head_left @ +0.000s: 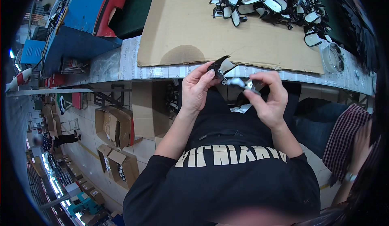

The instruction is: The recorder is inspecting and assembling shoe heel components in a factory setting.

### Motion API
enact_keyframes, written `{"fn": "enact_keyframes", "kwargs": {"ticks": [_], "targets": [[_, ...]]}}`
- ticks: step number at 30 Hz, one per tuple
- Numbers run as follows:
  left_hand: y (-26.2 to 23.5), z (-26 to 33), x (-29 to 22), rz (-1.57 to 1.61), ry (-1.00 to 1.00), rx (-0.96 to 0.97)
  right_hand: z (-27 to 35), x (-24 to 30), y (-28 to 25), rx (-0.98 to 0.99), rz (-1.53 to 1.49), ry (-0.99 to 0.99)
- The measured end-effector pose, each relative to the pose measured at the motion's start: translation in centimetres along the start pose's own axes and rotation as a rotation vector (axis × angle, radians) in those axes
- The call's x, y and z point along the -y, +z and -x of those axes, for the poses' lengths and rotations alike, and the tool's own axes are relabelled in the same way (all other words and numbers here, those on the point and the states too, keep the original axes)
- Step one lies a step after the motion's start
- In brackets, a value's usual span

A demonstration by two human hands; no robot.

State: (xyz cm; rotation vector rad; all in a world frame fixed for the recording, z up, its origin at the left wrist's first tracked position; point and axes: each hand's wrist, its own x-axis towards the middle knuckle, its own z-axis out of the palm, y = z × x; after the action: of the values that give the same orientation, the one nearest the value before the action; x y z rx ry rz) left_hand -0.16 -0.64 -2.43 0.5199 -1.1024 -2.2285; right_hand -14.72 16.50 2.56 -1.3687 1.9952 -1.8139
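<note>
My left hand (195, 89) pinches a black piece with a pale inner face (220, 67) between thumb and fingers, just in front of the table edge. It resembles a shoe part, but its exact kind cannot be made out. Close by, my right hand (269, 98) has thumb and forefinger closed on a small shiny, pale piece (248, 84), smeared by motion. That shiny piece is near the black one; whether the two are joined is unclear. A heap of similar black-and-white pieces (272, 4) lies farther back on a cardboard sheet (227, 43).
A round clear container (333, 58) stands at the table's right. Blue machinery with a red part (111, 11) is at the left. Open cardboard boxes (115, 126) sit on the floor. Another person in a striped top (344, 133) is close on my right; a distant person (50, 141) stands left.
</note>
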Motion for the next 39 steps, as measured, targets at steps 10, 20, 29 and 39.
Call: {"fn": "enact_keyframes", "kwargs": {"ticks": [10,20,29,39], "targets": [[0.4,1.6,0.4,-0.16,-0.047,0.003,-1.5,-1.8,1.7,-0.094,0.22,-0.122],[0.2,1.5,0.6,0.04,-0.12,-0.091,-0.5,-1.1,2.1,-0.091,0.133,-0.024],[-0.9,1.6,0.4,0.138,-0.229,-0.135,-1.1,-4.7,1.2,-0.198,0.312,0.01],[-1.6,1.7,-1.0,0.195,-0.278,-0.161,-1.4,-5.5,0.6,-0.212,0.164,0.168]]}}
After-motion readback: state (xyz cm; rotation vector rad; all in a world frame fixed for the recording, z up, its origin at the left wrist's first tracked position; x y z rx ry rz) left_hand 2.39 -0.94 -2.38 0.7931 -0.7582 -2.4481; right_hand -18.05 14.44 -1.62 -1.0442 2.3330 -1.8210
